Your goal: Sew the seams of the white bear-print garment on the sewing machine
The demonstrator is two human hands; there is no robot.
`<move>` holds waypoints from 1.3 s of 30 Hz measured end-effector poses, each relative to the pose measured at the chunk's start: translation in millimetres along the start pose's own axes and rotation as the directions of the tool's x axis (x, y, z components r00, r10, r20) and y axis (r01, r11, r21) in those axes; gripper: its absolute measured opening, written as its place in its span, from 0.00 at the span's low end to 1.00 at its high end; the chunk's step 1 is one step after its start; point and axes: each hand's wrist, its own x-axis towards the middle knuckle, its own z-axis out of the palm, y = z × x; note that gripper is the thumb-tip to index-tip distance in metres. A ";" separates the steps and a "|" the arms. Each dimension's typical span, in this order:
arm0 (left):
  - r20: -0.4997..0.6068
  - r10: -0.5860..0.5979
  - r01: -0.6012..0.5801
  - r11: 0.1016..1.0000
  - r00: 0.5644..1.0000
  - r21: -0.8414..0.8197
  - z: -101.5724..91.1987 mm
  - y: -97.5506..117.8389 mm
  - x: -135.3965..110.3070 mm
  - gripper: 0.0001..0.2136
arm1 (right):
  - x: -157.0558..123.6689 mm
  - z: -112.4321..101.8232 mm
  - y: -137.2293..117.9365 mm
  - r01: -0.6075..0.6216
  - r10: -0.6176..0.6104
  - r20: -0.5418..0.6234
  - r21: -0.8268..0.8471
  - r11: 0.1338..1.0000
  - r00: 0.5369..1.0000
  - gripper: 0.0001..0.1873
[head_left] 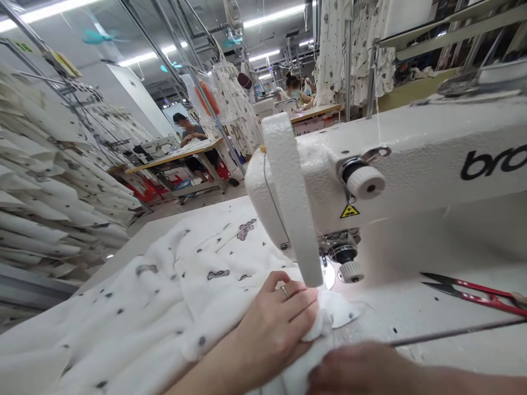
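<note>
White fabric (164, 296) printed with small dark spots and grey-brown figures spreads over the left of the sewing table. My left hand (282, 315), with a ring on one finger, has its fingers bent together over a bunched part of this fabric, close to the needle area of the white sewing machine (321, 164). A small lit edge of cloth lies past its fingertips, under the machine head. At the bottom, my right hand (362, 367) is smeared by motion beside the same bunched cloth. Its fingers cannot be made out.
Red-handled thread snips (477, 293) lie on the table at the right. Printed fabric pieces (49, 186) hang at the left. Farther back, a person (191, 131) sits at a wooden sewing table (177, 156), and another person (294, 90) is behind.
</note>
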 end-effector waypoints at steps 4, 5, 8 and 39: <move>-0.021 -0.020 0.021 0.998 1.000 0.057 -1.9 5.6 -0.9 0.08 | 2.2 -43.4 26.8 -0.108 0.111 0.031 -0.068 0.992 0.993 0.14; -0.026 -0.024 0.025 0.997 0.999 0.074 -1.7 6.9 -1.4 0.08 | 3.5 -48.8 32.5 -0.108 0.115 0.082 -0.084 0.991 0.990 0.14; -0.027 -0.036 0.038 0.995 0.999 0.090 1.2 10.7 -4.2 0.10 | 6.3 -51.3 41.0 -0.098 0.115 0.238 -0.083 0.992 0.964 0.14; 0.074 -0.259 0.252 0.963 0.963 0.090 4.6 5.2 5.7 0.16 | 18.9 -44.3 54.1 -0.156 0.205 0.183 -0.252 0.955 0.961 0.20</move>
